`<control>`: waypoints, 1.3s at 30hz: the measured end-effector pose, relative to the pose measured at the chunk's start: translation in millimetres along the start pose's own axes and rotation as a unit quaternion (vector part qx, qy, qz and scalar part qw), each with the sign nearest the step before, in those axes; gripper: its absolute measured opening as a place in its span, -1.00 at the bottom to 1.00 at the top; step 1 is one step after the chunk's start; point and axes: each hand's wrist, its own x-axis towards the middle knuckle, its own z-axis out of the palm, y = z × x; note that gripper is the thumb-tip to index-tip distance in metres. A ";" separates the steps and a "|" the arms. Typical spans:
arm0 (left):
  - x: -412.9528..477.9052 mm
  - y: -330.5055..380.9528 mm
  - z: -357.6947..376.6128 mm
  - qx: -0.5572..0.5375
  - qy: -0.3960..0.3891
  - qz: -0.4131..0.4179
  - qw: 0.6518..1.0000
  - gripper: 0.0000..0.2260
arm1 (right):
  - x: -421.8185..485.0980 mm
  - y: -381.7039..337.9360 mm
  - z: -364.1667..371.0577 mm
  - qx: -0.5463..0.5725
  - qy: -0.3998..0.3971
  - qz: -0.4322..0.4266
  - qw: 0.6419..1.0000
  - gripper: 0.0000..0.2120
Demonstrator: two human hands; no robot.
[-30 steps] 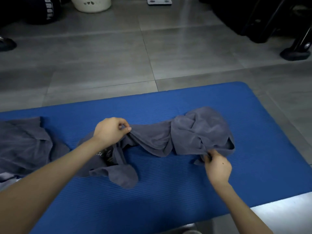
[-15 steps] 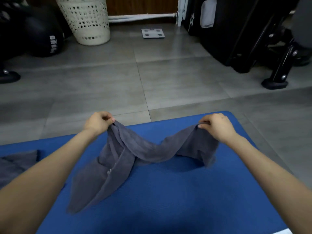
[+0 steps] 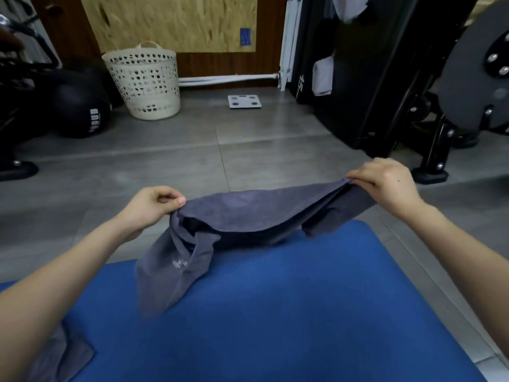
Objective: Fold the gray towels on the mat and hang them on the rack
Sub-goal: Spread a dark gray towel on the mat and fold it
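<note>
Left hand: your left hand (image 3: 154,206) is curled tight, thumb and fingers pinching the left end of the gray towel (image 3: 248,213), raised above the far edge of the mat.
Right hand: your right hand (image 3: 385,183) is curled as well, with its fingertips clamped on the towel's right end. It sits a little higher and farther than the left.
Towel in hand: you have it stretched in the air between both hands, sagging slightly in the middle. A twisted length hangs down below your left hand. Its lower end is blurred, so you cannot tell whether it touches the mat.
Mat: the blue mat (image 3: 275,312) lies on the gray tiled floor, near you.
Second towel: another gray towel (image 3: 63,357) lies at the near left, partly hidden by your left forearm.
Far side: a white perforated basket (image 3: 143,81) stands far left with a black ball (image 3: 80,114) beside it. A white scale (image 3: 244,101) lies on the floor at the far centre, and a black gym machine (image 3: 358,78) stands far right.
</note>
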 end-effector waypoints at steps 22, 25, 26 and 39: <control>-113.6 -110.0 257.1 0.452 -0.629 -0.073 0.629 -0.82 | -326.1 -69.3 93.2 -0.145 -0.573 0.099 0.800 -0.81; -94.9 -116.8 275.8 0.469 -0.471 0.033 0.747 -0.81 | -313.3 -57.1 114.8 -0.120 -0.505 0.191 0.833 -0.81; -87.6 -120.2 281.3 0.466 -0.416 0.053 0.779 -0.80 | -310.1 -54.9 122.5 -0.109 -0.480 0.221 0.842 -0.80; -64.3 -208.8 378.4 0.446 -0.132 0.025 0.885 -0.46 | -248.8 -4.3 254.7 -0.002 -0.233 0.509 0.829 -0.67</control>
